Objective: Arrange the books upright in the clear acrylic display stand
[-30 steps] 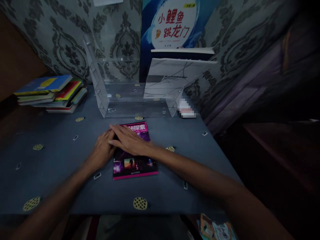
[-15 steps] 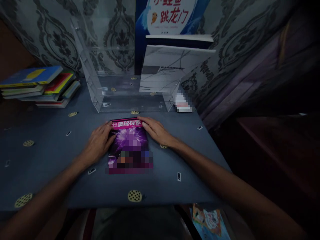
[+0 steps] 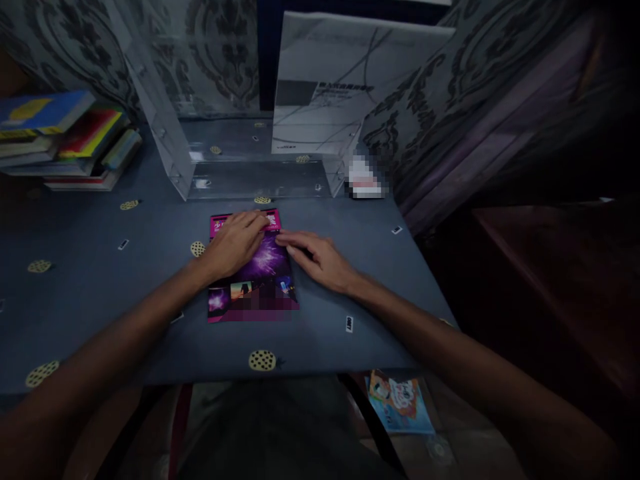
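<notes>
A purple book (image 3: 265,260) with a magenta title band lies closed on the table, its cover facing up. My left hand (image 3: 237,241) rests across the upper left of the cover, fingers stretched out, hiding much of the title. At the book's right edge is my right hand (image 3: 320,260), with its fingers extended and the thumb apart below them. The right fingertips touch the edge of the cover or lie just beside it. Neither hand is wrapped around the book.
A clear acrylic rack (image 3: 175,157) stands behind the book, holding a white book (image 3: 320,87). Several books (image 3: 60,143) are stacked at the left. A pixelated white item (image 3: 365,179) sits right of the rack. A blue-orange book (image 3: 403,403) lies below the table's front edge.
My left hand has moved from the book's left edge onto its cover. My right hand stays near the right edge. The view has tipped downward.
</notes>
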A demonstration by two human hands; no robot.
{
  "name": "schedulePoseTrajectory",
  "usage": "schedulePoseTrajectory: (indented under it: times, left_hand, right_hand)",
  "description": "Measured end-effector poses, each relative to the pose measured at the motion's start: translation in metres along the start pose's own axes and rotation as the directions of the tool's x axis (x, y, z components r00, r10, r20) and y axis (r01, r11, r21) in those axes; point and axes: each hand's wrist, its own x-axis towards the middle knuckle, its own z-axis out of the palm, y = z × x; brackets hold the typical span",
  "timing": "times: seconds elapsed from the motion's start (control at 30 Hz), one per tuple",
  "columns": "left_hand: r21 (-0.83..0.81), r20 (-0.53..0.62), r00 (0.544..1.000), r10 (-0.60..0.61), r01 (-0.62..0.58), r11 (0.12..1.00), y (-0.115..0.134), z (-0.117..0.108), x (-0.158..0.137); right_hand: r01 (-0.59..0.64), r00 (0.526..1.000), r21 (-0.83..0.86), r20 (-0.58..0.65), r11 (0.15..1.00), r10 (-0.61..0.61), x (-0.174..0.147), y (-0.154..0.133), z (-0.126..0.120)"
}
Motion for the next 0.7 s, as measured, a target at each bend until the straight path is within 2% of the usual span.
schedulePoseTrajectory:
  times: [0.17, 0.27, 0.43, 0.57, 0.7]
  left_hand:
    - [-0.023, 0.004, 1.000, -0.012, 0.012, 1.000, -0.003, 0.000, -0.002]
    - [-0.023, 0.009, 1.000, -0.010, 0.010, 1.000, -0.003, -0.002, -0.001]
    - [0.029, 0.038, 0.999, 0.020, -0.021, 0.999, 0.020, -0.005, -0.019]
    - [0.003, 0.074, 0.988, 0.136, -0.136, 0.991, 0.049, -0.005, -0.049]
    - [0.008, 0.053, 0.989, 0.140, -0.141, 0.990, 0.050, -0.008, -0.075]
  right_hand:
    - [0.079, 0.996, -0.029, 0.044, 0.996, -0.078, -0.048, -0.033, 0.000]
    - [0.134, 0.987, 0.007, 0.092, 0.991, -0.134, -0.061, -0.041, -0.001]
    - [0.150, 0.984, 0.029, 0.089, 0.988, -0.152, -0.062, -0.038, 0.001]
    - [0.147, 0.985, 0.019, 0.087, 0.989, -0.148, -0.061, -0.038, 0.001]
    - [0.147, 0.986, 0.023, 0.080, 0.989, -0.148, -0.062, -0.041, 0.001]
